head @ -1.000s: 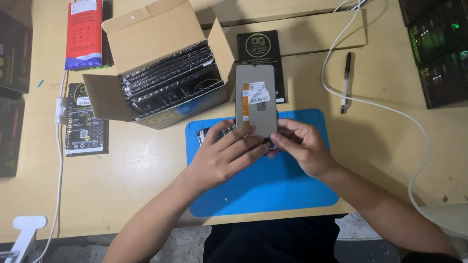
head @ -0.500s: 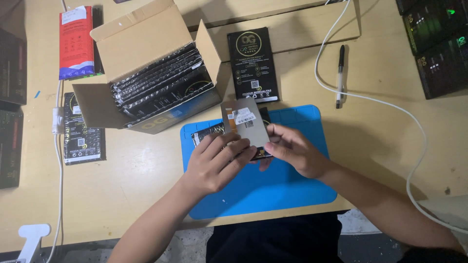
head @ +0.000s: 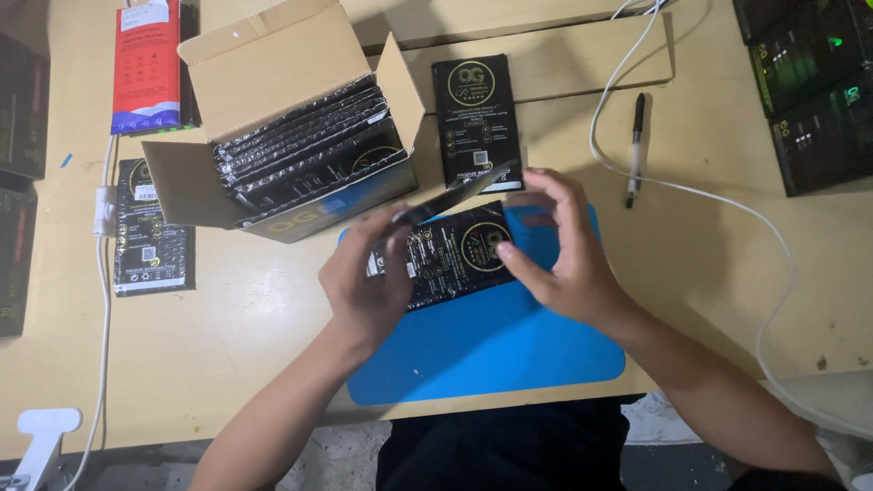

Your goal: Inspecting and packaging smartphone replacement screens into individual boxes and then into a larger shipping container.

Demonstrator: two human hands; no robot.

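One dark panel (head: 452, 198) pinched in left hand (head: 364, 282); right hand (head: 564, 255) open, above one black packet (head: 455, 255).

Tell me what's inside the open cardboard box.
The open cardboard box holds a row of flat black packets standing on edge, packed close together, leaning toward the back. Only their upper edges and part of the frontmost face show; the box walls hide their lower parts and the box bottom.

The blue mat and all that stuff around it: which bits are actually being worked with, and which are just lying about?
In use:
- thin dark panel, held by the left hand
- black packet on the blue mat
- right hand, open beside the panel

Lying about:
- open carton of packets
- pen
- white cable
- red box
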